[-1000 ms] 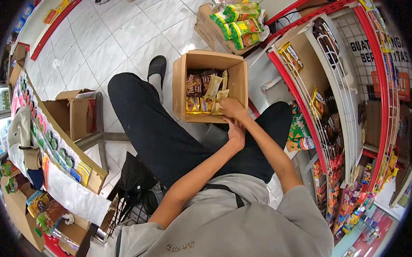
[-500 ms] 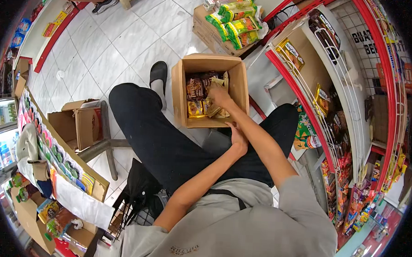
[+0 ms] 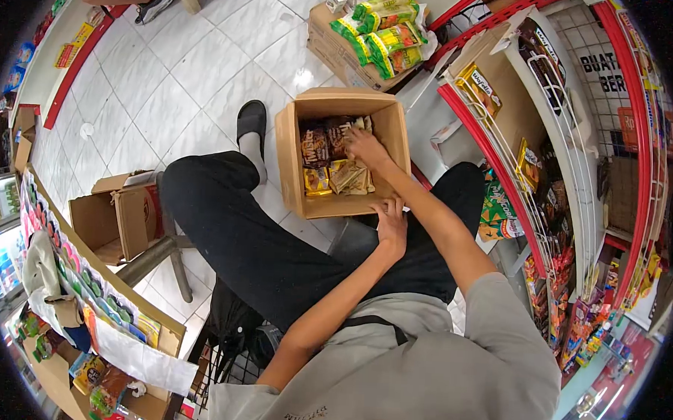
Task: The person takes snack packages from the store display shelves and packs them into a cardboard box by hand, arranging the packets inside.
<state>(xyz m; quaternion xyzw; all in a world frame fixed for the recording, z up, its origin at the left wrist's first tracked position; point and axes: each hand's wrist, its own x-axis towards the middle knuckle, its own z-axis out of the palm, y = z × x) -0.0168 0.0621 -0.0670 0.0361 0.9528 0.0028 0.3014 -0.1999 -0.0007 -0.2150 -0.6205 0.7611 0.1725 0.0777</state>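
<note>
An open cardboard box [image 3: 286, 159] stands between my legs, with brown snack packs [image 3: 317, 145], a yellow pack [image 3: 317, 181] and tan packs [image 3: 352, 178] inside. My right hand [image 3: 364, 147] reaches into the box over the packs on its right side, fingers bent and touching them; whether it grips one cannot be made out. At the box's near edge, my left hand [image 3: 391, 221] rests against the rim with its fingertips on the cardboard.
Curved wire-front shelves [image 3: 504, 153] with snacks rise on the right. Green and yellow packs [image 3: 389, 36] lie on another carton [image 3: 336, 52] beyond the box. An empty open carton [image 3: 118, 219] is at left. Another person's leg and shoe [image 3: 154, 8] show at top left.
My right hand has moved up and away inside the box, uncovering the tan packs. My left hand has shifted slightly down with the near rim, and the view has tilted a little.
</note>
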